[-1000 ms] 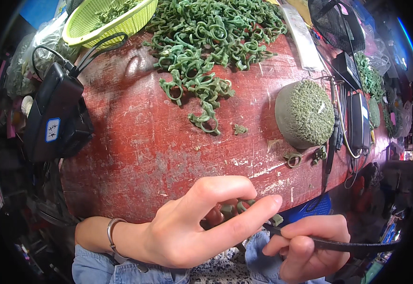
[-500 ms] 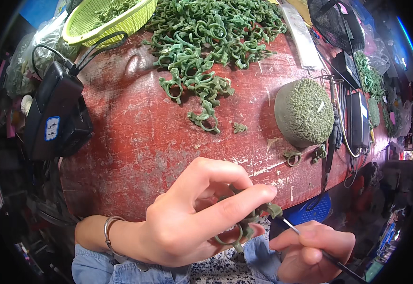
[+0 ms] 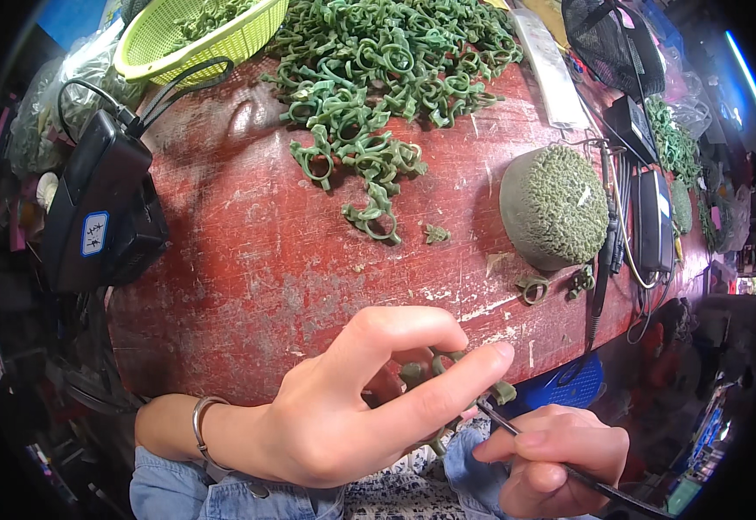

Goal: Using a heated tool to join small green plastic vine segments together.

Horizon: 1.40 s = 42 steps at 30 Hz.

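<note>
My left hand [image 3: 356, 412] is closed around a small cluster of green wax rings [image 3: 503, 393], which show between and past its fingers; part of the cluster is hidden by the hand. In my right hand [image 3: 564, 455] there is a slim dark wax pen [image 3: 501, 419], pinched between thumb and fingers. Its tip reaches the rings beside the left fingertips, though I cannot tell whether it touches them. Both hands are just off the near edge of a worn red table [image 3: 222, 286].
A large pile of green wax rings [image 3: 395, 61] covers the table's far side. At right stands a round block with a rough green top [image 3: 568, 204], a loose ring [image 3: 532, 289] before it. Black devices [image 3: 96, 208], cords and a yellow-green basket [image 3: 196, 52] lie around.
My right hand has shifted slightly left, bringing the pen's tip further left. The left hand has turned a little, so the lower ring in the cluster is now mostly hidden.
</note>
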Each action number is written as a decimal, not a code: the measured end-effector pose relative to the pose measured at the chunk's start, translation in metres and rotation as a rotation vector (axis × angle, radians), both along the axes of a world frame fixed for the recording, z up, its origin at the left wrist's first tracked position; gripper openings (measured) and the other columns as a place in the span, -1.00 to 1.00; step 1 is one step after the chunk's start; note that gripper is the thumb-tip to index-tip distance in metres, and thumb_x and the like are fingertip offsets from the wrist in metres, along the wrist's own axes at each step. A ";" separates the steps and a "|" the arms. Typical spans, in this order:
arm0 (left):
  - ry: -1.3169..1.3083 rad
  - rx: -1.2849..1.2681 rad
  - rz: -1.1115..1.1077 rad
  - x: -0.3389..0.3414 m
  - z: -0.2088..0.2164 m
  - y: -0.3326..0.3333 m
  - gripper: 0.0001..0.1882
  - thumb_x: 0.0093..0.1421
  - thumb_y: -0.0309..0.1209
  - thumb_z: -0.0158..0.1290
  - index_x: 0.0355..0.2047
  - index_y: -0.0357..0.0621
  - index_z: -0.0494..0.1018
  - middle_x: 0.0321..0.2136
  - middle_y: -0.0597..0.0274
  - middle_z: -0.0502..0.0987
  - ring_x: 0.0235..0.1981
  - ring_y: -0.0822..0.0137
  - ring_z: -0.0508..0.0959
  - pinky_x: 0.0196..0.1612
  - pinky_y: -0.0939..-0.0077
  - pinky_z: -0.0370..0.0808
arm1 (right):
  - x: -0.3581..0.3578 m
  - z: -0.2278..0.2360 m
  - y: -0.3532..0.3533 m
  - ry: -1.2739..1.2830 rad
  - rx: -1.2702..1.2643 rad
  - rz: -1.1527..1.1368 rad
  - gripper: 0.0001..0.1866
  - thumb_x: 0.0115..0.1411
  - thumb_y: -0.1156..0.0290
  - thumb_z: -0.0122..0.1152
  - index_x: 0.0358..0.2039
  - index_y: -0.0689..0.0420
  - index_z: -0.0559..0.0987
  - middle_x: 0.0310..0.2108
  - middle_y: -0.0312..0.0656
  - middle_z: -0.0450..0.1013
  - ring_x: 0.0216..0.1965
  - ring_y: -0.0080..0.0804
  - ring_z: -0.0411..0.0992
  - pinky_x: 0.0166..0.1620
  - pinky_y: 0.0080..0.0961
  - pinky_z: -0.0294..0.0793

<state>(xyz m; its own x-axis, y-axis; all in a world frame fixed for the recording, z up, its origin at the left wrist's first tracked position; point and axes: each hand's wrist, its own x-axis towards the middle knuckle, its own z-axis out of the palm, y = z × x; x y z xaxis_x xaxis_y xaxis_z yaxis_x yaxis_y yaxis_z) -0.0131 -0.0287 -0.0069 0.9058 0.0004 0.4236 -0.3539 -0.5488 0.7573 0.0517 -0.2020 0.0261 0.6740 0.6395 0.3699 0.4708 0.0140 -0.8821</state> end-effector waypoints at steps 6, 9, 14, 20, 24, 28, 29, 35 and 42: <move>0.050 -0.134 0.045 0.002 0.002 -0.006 -0.54 -0.11 -0.51 0.29 -0.14 -0.29 0.47 -0.24 0.10 0.30 -0.40 0.43 0.47 -0.40 0.68 0.49 | -0.002 -0.012 -0.002 0.023 0.084 -0.033 -0.69 0.20 0.31 0.09 -0.38 0.39 0.44 -0.62 -0.05 0.47 -0.61 -0.38 0.44 -0.54 -0.62 0.43; 0.111 -0.175 0.055 -0.002 -0.001 -0.001 -0.51 -0.11 -0.46 0.30 -0.12 -0.29 0.47 -0.26 0.11 0.31 -0.42 0.45 0.47 -0.41 0.69 0.49 | 0.002 -0.007 0.005 0.036 -0.003 0.001 -0.69 0.19 0.32 0.10 -0.40 0.40 0.46 -0.61 -0.06 0.47 -0.60 -0.37 0.45 -0.52 -0.61 0.44; 0.105 -0.162 0.034 0.000 0.004 -0.005 -0.49 -0.10 -0.41 0.31 -0.11 -0.28 0.47 -0.26 0.11 0.32 -0.43 0.48 0.46 -0.42 0.68 0.48 | -0.001 0.000 0.000 0.043 0.020 -0.016 -0.70 0.18 0.34 0.12 -0.45 0.39 0.49 -0.60 -0.08 0.47 -0.60 -0.38 0.45 -0.51 -0.59 0.44; 0.120 -0.069 0.018 -0.001 0.005 -0.002 -0.51 -0.12 -0.39 0.31 -0.14 -0.24 0.50 -0.32 0.17 0.35 -0.42 0.44 0.45 -0.46 0.68 0.44 | -0.001 0.001 -0.004 0.107 -0.084 -0.010 -0.68 0.18 0.32 0.14 -0.48 0.40 0.49 -0.63 -0.11 0.46 -0.61 -0.40 0.43 -0.52 -0.60 0.42; 0.132 -0.052 0.060 -0.004 0.004 -0.002 -0.52 -0.14 -0.41 0.32 -0.15 -0.23 0.50 -0.34 0.18 0.35 -0.42 0.43 0.45 -0.48 0.67 0.43 | -0.001 -0.003 -0.002 0.063 -0.130 -0.015 -0.68 0.16 0.30 0.15 -0.48 0.38 0.49 -0.63 -0.10 0.45 -0.61 -0.39 0.44 -0.53 -0.58 0.42; 0.138 -0.041 0.039 -0.003 0.008 -0.005 -0.53 -0.16 -0.46 0.31 -0.16 -0.23 0.51 -0.33 0.18 0.34 -0.42 0.43 0.46 -0.48 0.67 0.44 | -0.003 0.005 -0.001 -0.027 -0.152 -0.004 -0.74 0.12 0.33 0.20 -0.43 0.33 0.49 -0.62 -0.10 0.46 -0.61 -0.33 0.45 -0.54 -0.53 0.44; 0.140 -0.045 0.036 -0.003 0.007 -0.005 -0.53 -0.16 -0.48 0.31 -0.16 -0.24 0.51 -0.33 0.18 0.34 -0.42 0.44 0.46 -0.48 0.67 0.44 | -0.005 0.004 0.003 -0.062 -0.112 -0.054 -0.76 0.11 0.34 0.21 -0.42 0.31 0.49 -0.62 -0.10 0.46 -0.60 -0.31 0.46 -0.53 -0.52 0.45; 0.139 -0.074 0.077 -0.004 0.005 -0.008 -0.54 -0.17 -0.56 0.30 -0.17 -0.25 0.51 -0.32 0.19 0.33 -0.42 0.46 0.45 -0.48 0.69 0.44 | -0.009 -0.003 0.003 -0.177 -0.116 -0.060 -0.82 0.07 0.43 0.25 -0.39 0.27 0.50 -0.60 -0.11 0.48 -0.59 -0.26 0.47 -0.52 -0.50 0.46; 0.170 -0.098 0.083 -0.004 0.009 -0.007 -0.53 -0.17 -0.56 0.29 -0.16 -0.26 0.51 -0.32 0.18 0.33 -0.42 0.47 0.45 -0.46 0.70 0.45 | -0.012 -0.001 0.003 -0.199 -0.142 -0.055 -0.83 0.07 0.46 0.25 -0.35 0.24 0.50 -0.55 -0.10 0.49 -0.57 -0.27 0.47 -0.49 -0.48 0.46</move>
<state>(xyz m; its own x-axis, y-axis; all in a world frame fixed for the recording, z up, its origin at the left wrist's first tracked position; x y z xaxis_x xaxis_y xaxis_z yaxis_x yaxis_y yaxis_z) -0.0171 -0.0357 0.0020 0.9593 0.1117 0.2592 -0.1733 -0.4918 0.8533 0.0397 -0.1989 0.0251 0.6319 0.6590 0.4079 0.6323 -0.1339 -0.7631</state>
